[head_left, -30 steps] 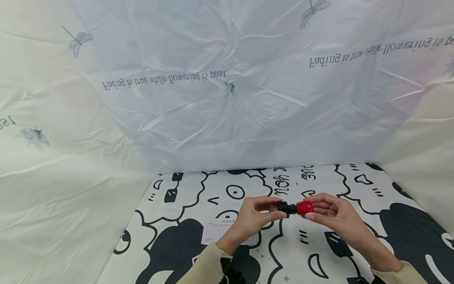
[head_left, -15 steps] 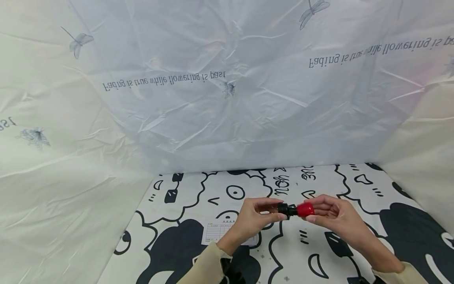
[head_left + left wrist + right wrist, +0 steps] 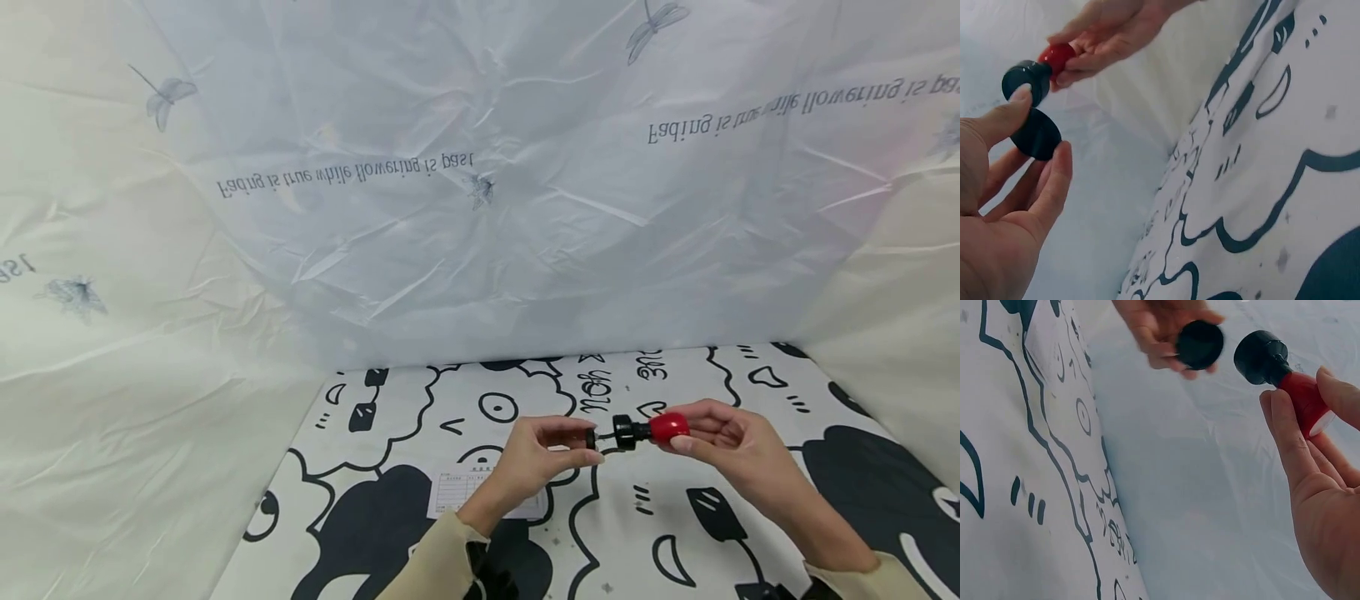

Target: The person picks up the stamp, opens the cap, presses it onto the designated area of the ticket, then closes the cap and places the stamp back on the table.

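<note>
My left hand (image 3: 521, 462) pinches a round black cap (image 3: 1038, 136) between thumb and fingers. Its flat disc face shows in the right wrist view. To the right, my right hand (image 3: 738, 450) holds a small stamp (image 3: 667, 428) by its red rounded handle. The stamp's round black base (image 3: 1259, 357) points toward the cap, joined to the handle by a narrow black neck. A small gap separates cap and base, and both are held above the table. What is on the stamp's base face cannot be seen.
A white paper form (image 3: 452, 492) with a printed grid lies on the table beneath my left forearm. The tablecloth (image 3: 622, 542) has black-and-white cartoon drawings. White printed sheeting (image 3: 480, 267) hangs at the back and both sides.
The stamp has come apart from the black cap. My right hand has moved right and slightly up with the stamp, while my left hand stays nearly in place with the cap.
</note>
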A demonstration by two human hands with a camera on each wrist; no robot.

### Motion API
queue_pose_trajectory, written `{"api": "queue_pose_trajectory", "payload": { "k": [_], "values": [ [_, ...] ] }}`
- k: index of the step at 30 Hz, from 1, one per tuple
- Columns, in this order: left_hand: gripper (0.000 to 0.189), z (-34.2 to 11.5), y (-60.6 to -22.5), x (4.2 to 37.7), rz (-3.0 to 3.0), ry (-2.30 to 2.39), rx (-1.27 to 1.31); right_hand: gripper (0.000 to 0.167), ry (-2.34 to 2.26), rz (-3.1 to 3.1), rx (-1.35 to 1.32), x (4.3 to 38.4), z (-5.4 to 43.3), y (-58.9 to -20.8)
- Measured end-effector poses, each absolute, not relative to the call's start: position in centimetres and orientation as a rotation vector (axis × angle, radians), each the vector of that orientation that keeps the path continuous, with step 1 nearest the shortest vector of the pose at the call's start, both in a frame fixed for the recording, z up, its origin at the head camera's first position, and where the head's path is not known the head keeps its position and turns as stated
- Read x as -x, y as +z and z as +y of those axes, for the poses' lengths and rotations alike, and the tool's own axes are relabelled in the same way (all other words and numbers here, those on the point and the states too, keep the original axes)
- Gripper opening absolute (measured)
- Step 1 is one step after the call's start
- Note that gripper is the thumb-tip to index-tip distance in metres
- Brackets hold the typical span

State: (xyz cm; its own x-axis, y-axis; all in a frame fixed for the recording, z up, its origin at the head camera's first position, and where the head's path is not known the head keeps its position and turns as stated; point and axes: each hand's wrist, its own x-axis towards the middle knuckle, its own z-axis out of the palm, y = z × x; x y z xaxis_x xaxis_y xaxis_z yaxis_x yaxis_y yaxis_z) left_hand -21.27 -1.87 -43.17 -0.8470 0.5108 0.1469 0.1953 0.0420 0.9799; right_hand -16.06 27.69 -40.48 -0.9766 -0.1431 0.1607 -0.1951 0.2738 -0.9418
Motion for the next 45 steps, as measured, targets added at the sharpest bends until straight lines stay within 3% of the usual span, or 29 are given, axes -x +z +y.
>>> {"api": "queue_pose_trajectory", "payload": {
  "k": [8, 15, 22, 26, 45],
  "values": [
    [0.038, -0.7, -44.3, 22.0, 2.362, 1.578, -0.719, 0.036, 1.815, -2.439, -0.293, 15.9, 28.3, -40.2],
    [0.047, 1.2, -45.2, 22.2, 2.69, 0.972, -0.914, 0.035, 1.849, -2.381, -0.315, 15.9, 28.9, -40.0],
    [0.042, 3.0, -45.9, 22.8, 2.823, 0.413, -1.21, 0.034, 1.836, -2.346, -0.325, 16.0, 30.2, -39.7],
    [0.042, 4.5, -46.3, 22.7, 2.847, 0.213, -1.249, 0.034, 1.857, -2.328, -0.319, 16.1, 30.4, -39.7],
    [0.041, 5.8, -47.4, 22.3, 2.756, 0.294, -1.166, 0.037, 2.105, -2.168, -0.389, 17.0, 30.4, -40.2]
  ]
}}
